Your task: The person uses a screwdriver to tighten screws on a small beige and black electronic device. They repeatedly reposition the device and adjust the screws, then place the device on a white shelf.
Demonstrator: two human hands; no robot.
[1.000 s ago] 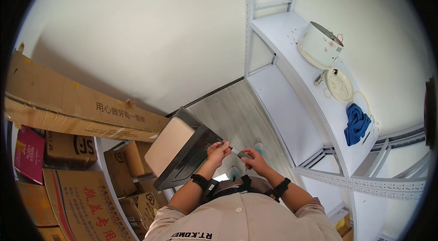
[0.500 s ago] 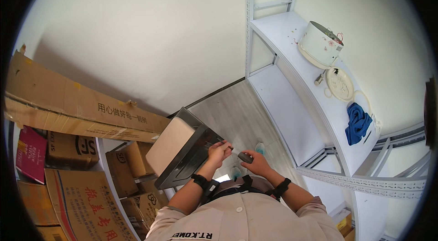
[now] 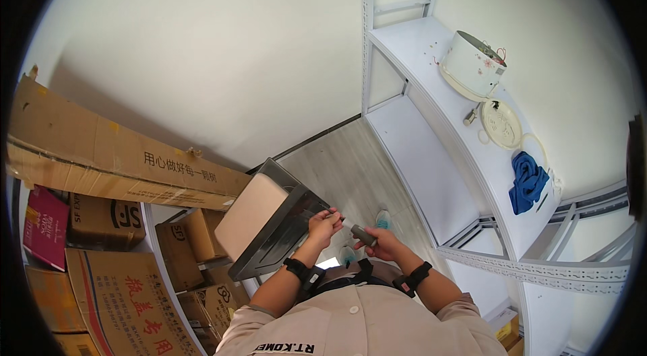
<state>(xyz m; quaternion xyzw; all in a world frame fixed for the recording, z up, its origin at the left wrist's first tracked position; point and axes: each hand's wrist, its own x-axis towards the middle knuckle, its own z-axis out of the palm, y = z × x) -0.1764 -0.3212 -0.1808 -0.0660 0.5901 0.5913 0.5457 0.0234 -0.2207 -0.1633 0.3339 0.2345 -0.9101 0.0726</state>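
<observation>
My left hand grips the near edge of a dark metal appliance with a pale beige side panel, held tilted in front of my chest. My right hand is closed around the dark handle of a slim tool, likely a screwdriver. The tool's tip points left toward the appliance and nearly meets my left fingers. Both wrists carry black bands. What the tip touches is too small to tell.
Stacked cardboard boxes fill a rack on the left. On the right, a white metal shelf bears a white pot-shaped cooker body, a round lid plate and a blue cloth. Grey wooden floor lies below.
My right hand with the tool has shifted slightly and now points the tip closer to my left fingers. The appliance and my left hand stay almost still.
</observation>
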